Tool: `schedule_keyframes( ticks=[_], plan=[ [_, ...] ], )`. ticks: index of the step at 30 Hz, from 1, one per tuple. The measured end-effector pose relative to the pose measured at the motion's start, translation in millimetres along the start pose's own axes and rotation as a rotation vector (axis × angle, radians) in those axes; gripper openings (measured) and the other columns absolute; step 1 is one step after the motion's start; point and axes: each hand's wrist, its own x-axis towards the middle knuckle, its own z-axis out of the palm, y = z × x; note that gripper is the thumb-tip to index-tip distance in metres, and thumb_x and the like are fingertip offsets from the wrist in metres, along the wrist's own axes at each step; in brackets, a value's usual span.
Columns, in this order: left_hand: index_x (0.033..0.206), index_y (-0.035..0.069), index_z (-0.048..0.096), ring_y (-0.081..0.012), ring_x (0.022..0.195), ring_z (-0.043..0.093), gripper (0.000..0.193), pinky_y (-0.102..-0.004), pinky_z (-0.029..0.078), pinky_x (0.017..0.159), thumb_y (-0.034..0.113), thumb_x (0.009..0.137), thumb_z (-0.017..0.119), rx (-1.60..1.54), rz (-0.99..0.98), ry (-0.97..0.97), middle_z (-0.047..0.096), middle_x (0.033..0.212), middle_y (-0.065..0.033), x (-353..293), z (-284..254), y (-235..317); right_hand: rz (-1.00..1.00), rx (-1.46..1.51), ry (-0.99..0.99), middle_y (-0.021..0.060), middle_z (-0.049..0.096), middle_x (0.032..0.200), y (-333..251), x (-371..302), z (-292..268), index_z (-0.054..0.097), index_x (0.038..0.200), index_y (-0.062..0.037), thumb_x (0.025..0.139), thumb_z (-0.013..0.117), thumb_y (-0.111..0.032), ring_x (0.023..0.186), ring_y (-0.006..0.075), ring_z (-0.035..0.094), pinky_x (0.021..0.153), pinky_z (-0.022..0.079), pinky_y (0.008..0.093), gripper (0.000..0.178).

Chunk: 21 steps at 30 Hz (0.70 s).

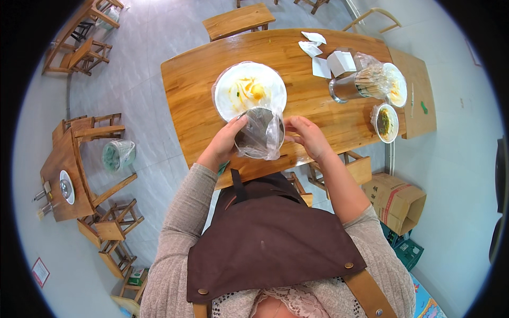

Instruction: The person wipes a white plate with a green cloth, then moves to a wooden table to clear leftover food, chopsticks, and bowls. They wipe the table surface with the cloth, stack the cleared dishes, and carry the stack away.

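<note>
- Head view: the film-covered bowl (253, 135), between my two hands over the near side of the wooden table (191, 74).
- My left hand (225, 140) grasps its left side, thumb laid over the rim, forearm rising from lower left.
- My right hand (309, 137) comes in from the right, fingers partly curled at the clear film (273, 139); I cannot tell whether they pinch it.
- The bowl's mouth faces up toward me; being round, it shows no long axis, though gathered film runs down its right side.
- Just beyond, a food-smeared white plate (233, 85), its near rim partly hidden by the bowl.
- Farther right, a metal canister (344, 88) of sticks (369, 84), near a white tissue box (341, 63).
</note>
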Motion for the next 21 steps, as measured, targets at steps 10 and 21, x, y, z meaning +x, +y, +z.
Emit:
schedule_keyframes(
  ticks=[10,21],
  plan=[
    [0.144,-0.001,0.045,-0.0176,0.121,0.056,0.048,-0.0331,0.047,0.104,0.03,0.108,0.047,0.086,0.154,0.171,0.06,0.133,-0.009,4.9,-15.7,-7.9,0.155,0.173,-0.234,0.005,0.068,0.118,39.1,46.7,5.0,0.057,0.134,-0.0041,0.098,0.062,-0.017,0.099,0.0141,0.067,0.087,0.055,0.0305,0.039],
    [0.145,-0.004,0.044,-0.0191,0.123,0.055,0.052,-0.0324,0.044,0.106,0.033,0.108,0.048,-0.003,0.17,0.175,0.056,0.138,-0.0115,11.2,-28.2,-8.0,0.053,0.324,-0.269,0.0037,0.064,0.128,38.2,54.5,23.0,0.058,0.135,-0.0094,0.096,0.067,-0.016,0.112,0.0153,0.064,0.098,0.053,0.0335,0.041]
  ],
)
